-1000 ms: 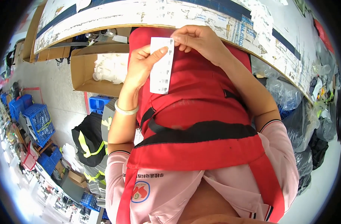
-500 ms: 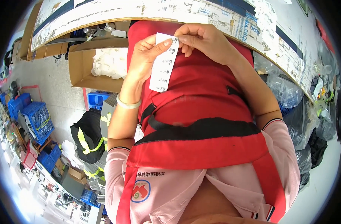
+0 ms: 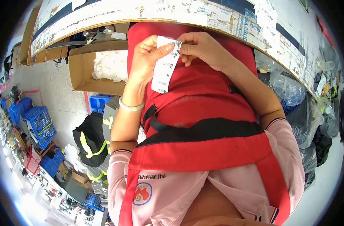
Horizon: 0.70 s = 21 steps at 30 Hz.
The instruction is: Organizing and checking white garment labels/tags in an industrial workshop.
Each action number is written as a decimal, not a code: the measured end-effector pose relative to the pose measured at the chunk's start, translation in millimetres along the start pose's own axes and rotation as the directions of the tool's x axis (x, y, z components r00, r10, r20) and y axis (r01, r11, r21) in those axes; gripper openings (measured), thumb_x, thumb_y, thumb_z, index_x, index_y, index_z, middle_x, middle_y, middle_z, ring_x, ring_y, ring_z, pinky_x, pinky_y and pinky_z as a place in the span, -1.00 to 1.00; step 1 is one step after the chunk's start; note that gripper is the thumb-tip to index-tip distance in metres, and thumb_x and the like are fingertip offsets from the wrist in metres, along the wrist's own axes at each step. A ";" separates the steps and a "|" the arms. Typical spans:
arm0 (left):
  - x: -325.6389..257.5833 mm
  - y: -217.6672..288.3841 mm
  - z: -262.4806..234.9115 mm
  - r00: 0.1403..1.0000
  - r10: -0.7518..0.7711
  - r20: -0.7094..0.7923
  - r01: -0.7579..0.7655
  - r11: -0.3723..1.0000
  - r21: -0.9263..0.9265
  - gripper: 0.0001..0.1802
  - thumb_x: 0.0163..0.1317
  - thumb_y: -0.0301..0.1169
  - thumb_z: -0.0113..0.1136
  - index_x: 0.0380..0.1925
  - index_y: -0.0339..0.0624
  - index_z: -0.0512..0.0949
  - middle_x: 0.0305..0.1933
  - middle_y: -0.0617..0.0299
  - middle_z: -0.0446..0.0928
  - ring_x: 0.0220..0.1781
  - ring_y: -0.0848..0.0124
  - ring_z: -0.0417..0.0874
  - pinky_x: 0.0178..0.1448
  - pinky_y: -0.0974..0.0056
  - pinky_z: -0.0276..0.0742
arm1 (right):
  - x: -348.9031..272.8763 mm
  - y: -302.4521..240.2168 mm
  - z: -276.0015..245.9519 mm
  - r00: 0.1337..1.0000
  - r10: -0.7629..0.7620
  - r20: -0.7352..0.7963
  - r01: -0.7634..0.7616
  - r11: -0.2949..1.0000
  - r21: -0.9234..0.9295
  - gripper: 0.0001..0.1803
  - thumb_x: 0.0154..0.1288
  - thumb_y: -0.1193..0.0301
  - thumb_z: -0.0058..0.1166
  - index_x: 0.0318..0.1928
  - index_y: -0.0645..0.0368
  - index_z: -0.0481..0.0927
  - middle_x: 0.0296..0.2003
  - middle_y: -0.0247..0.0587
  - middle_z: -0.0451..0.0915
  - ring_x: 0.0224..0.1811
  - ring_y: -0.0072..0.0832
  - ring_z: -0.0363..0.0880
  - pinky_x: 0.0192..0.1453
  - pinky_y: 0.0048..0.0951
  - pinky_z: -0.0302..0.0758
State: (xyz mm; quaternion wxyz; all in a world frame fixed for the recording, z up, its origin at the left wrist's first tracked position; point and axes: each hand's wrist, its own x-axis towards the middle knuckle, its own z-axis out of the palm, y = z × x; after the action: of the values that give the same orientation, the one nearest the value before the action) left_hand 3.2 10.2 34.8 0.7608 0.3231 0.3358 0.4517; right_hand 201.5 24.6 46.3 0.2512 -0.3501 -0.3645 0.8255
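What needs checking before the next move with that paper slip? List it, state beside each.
1. Left hand pinches the paper slip at its top: ok.
2. Right hand grips the slip's top corner: ok.
3. Slip in one piece, hanging flat: ok.
4. Backing peeled from the slip: cannot tell.
5. Table edge ahead of the hands within view: ok.
6. Cardboard box lies clear to the left: ok.
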 end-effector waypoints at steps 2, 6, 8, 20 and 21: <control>0.8 -0.3 -1.2 1.000 -0.001 -0.011 0.000 0.999 -0.041 -0.89 0.19 -0.53 0.27 -0.28 -0.27 0.61 -0.34 0.22 0.65 -0.38 0.56 0.62 -0.29 0.47 0.53 | -2.0 -4.3 1.1 0.976 -0.171 -0.137 0.115 0.933 -0.342 -0.76 0.40 0.34 0.01 -0.13 0.28 0.57 -0.39 -0.32 0.57 -0.40 -0.67 0.53 -0.28 -0.64 0.54; 4.6 -2.5 6.1 0.995 -0.009 -0.098 0.014 0.999 0.042 -0.92 0.16 -0.52 0.31 -0.34 -0.26 0.63 -0.38 0.25 0.65 -0.42 0.61 0.57 -0.35 0.50 0.48 | -6.4 -0.3 2.5 0.947 -0.251 -0.201 0.198 0.947 -0.252 -0.73 0.42 0.31 -0.01 -0.13 0.28 0.57 -0.37 -0.32 0.56 -0.39 -0.67 0.53 -0.27 -0.65 0.53; 8.8 -6.8 8.0 0.991 -0.044 -0.129 0.056 0.995 0.085 -0.90 0.15 -0.51 0.32 -0.33 -0.27 0.64 -0.39 0.25 0.65 -0.45 0.62 0.57 -0.38 0.50 0.46 | -7.6 3.8 -0.5 0.931 -0.255 -0.262 0.203 0.956 -0.211 -0.71 0.39 0.29 0.03 -0.15 0.30 0.59 -0.37 -0.29 0.58 -0.38 -0.63 0.55 -0.28 -0.60 0.57; 14.2 -12.3 8.2 0.978 -0.154 -0.141 0.159 0.987 0.022 -0.87 0.15 -0.47 0.32 -0.32 -0.30 0.65 -0.40 0.25 0.64 -0.46 0.63 0.55 -0.39 0.52 0.44 | -6.2 6.7 -6.1 0.878 -0.363 -0.312 0.226 0.889 -0.398 -0.80 0.34 0.37 0.10 -0.21 0.29 0.61 -0.40 -0.30 0.61 -0.42 -0.67 0.54 -0.33 -0.63 0.54; 14.0 -10.8 8.3 0.972 -0.196 -0.129 0.194 0.981 -0.026 -0.86 0.17 -0.47 0.31 -0.29 -0.30 0.65 -0.39 0.25 0.64 -0.45 0.63 0.56 -0.38 0.53 0.44 | -6.0 6.1 -7.2 0.878 -0.363 -0.314 0.224 0.888 -0.401 -0.80 0.34 0.37 0.10 -0.21 0.29 0.61 -0.40 -0.30 0.61 -0.42 -0.67 0.54 -0.33 -0.63 0.54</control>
State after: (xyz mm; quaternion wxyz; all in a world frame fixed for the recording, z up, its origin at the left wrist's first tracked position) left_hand 20.0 17.2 27.8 0.7799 0.2533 0.4120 0.3973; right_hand 209.8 19.9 40.3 0.3743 -0.4821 -0.5001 0.6144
